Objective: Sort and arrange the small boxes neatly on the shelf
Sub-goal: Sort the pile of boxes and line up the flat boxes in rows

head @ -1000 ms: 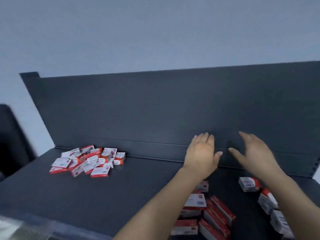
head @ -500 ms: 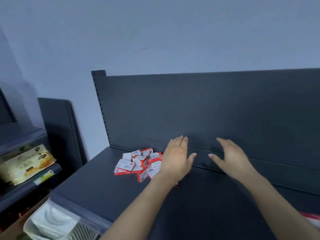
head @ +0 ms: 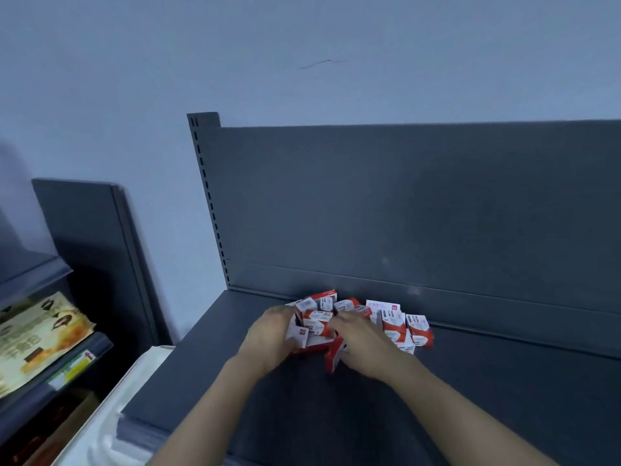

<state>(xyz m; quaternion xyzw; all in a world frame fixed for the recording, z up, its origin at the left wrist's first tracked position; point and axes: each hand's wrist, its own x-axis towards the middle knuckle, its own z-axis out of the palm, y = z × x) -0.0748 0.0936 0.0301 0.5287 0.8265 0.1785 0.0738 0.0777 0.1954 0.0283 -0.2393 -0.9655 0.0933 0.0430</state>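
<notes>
1. Small boxes (head: 356, 317), red and white, lie in a jumbled heap on the shelf (head: 504, 398), near its back left corner and touching the back panel (head: 403, 213).
2. The left hand (head: 270, 336) cups the heap's left side. The right hand (head: 364, 348) lies over its middle, above one box tipped on edge. Blur hides whether either grip has closed on a box.
3. This looks like gathering. It would go best pressing inward evenly from both sides, turning the boxes the same face up, then lining them along the back edge.
</notes>
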